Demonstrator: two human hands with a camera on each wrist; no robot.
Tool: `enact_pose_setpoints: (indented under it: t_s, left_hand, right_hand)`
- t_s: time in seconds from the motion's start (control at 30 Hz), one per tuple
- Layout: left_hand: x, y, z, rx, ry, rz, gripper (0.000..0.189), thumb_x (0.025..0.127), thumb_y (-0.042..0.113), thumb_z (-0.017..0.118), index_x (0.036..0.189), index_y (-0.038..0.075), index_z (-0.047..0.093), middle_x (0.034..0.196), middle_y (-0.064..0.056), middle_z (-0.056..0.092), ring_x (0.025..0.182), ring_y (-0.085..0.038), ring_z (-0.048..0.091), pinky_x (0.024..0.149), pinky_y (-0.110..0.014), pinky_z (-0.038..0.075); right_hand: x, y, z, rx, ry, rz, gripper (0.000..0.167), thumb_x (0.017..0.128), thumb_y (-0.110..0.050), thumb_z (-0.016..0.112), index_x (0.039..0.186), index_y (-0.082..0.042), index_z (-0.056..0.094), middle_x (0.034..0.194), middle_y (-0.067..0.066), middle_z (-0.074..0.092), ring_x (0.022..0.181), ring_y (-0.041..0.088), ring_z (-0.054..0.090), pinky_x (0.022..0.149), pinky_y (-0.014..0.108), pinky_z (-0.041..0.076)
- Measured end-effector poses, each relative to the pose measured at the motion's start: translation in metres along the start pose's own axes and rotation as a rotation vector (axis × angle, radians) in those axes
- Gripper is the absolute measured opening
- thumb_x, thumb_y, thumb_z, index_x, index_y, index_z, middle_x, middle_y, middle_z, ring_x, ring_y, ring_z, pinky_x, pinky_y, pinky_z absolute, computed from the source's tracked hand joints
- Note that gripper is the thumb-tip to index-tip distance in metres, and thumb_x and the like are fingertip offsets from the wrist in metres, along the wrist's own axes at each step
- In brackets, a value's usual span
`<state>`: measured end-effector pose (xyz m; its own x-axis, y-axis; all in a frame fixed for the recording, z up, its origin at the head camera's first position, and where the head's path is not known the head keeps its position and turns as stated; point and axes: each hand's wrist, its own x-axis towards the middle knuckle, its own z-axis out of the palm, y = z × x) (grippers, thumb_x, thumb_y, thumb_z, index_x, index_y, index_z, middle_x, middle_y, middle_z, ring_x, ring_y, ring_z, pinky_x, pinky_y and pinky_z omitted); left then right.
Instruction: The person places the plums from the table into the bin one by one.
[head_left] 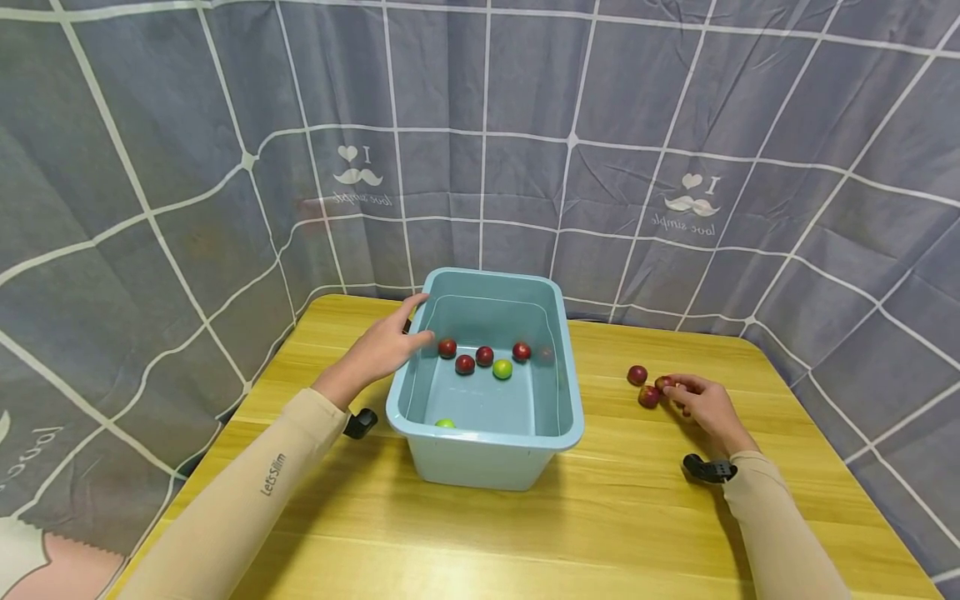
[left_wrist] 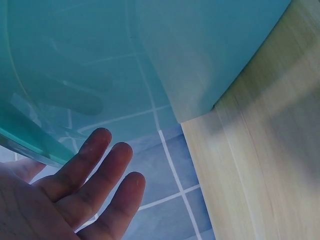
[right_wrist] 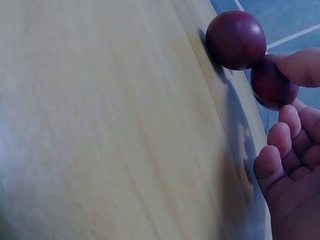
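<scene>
A pale blue plastic bin (head_left: pixel 487 462) stands on the wooden table, with several dark red plums (head_left: pixel 484 357) and two round green fruits (head_left: pixel 502 369) inside. At its left rim, my left hand (head_left: pixel 382 343) rests with the thumb over the edge. Loosely extended fingers (left_wrist: pixel 127 192) show outside the bin's wall in the left wrist view. To the right, my right hand (head_left: pixel 705 408) pinches a plum (right_wrist: pixel 272 85) between thumb and fingertips. That plum sits right beside another plum (right_wrist: pixel 236 40); the head view has two plums (head_left: pixel 637 375) by the hand.
Yellow wooden table (head_left: pixel 480 542) spans the front. A grey curtain (head_left: pixel 525 183) with white grid lines surrounds its back and sides. Black wrist straps (head_left: pixel 708 469) hang at both wrists, below beige sleeves (head_left: pixel 247 483).
</scene>
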<state>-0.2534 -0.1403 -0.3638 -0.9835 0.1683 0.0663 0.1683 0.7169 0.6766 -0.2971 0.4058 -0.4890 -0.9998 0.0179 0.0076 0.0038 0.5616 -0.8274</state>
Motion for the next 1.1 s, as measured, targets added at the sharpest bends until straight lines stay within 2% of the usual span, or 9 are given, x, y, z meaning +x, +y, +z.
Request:
enact_pose_setpoints:
  t_s: [0.17,0.43,0.73,0.93,1.1]
  left_hand:
    - [0.001,-0.001,0.000,0.006,0.004,0.003,0.073,0.099,0.046,0.052,0.162,0.032,0.017,0.151,-0.017,0.048,0.119,-0.039,0.062,0.100,-0.059,0.047]
    - [0.001,-0.002,-0.001,-0.007,0.004,0.007,0.073,0.099,0.046,0.052,0.162,0.032,0.017,0.156,-0.016,0.042,0.122,-0.040,0.060,0.101,-0.060,0.046]
    - [-0.001,0.000,-0.002,-0.017,0.002,0.002,0.074,0.098,0.046,0.051,0.162,0.032,0.018,0.151,-0.017,0.048,0.116,-0.038,0.063,0.099,-0.058,0.048]
    - [0.000,-0.001,0.000,-0.019,-0.003,0.002,0.073,0.098,0.045,0.051,0.162,0.032,0.018,0.151,-0.017,0.047,0.117,-0.038,0.062,0.099,-0.058,0.048]
    - [0.000,0.000,-0.001,-0.009,-0.004,0.001,0.074,0.098,0.046,0.051,0.162,0.031,0.017,0.152,-0.018,0.046,0.116,-0.039,0.062,0.099,-0.058,0.048]
  right_hand:
    - [0.000,-0.002,0.000,-0.009,0.010,-0.008,0.056,0.099,-0.040,0.063,0.136,0.002,0.058,0.090,-0.003,0.056,0.070,0.008,0.054,0.058,0.024,0.049]
    - [0.002,-0.001,-0.001,-0.079,0.024,-0.019,0.059,0.099,-0.044,0.061,0.138,0.000,0.057,0.097,0.002,0.057,0.075,0.012,0.056,0.061,0.025,0.048]
    - [0.002,-0.001,-0.006,-0.020,0.027,-0.013,0.061,0.098,-0.048,0.061,0.138,-0.001,0.057,0.092,-0.007,0.060,0.072,0.012,0.057,0.058,0.025,0.047]
    - [-0.003,-0.005,-0.008,-0.009,0.045,-0.023,0.061,0.098,-0.046,0.062,0.138,-0.001,0.057,0.093,-0.006,0.060,0.074,0.012,0.058,0.058,0.026,0.048]
    - [-0.005,-0.013,-0.010,-0.048,0.077,-0.052,0.062,0.098,-0.048,0.061,0.138,-0.001,0.059,0.102,0.000,0.058,0.080,0.009,0.052,0.060,0.023,0.046]
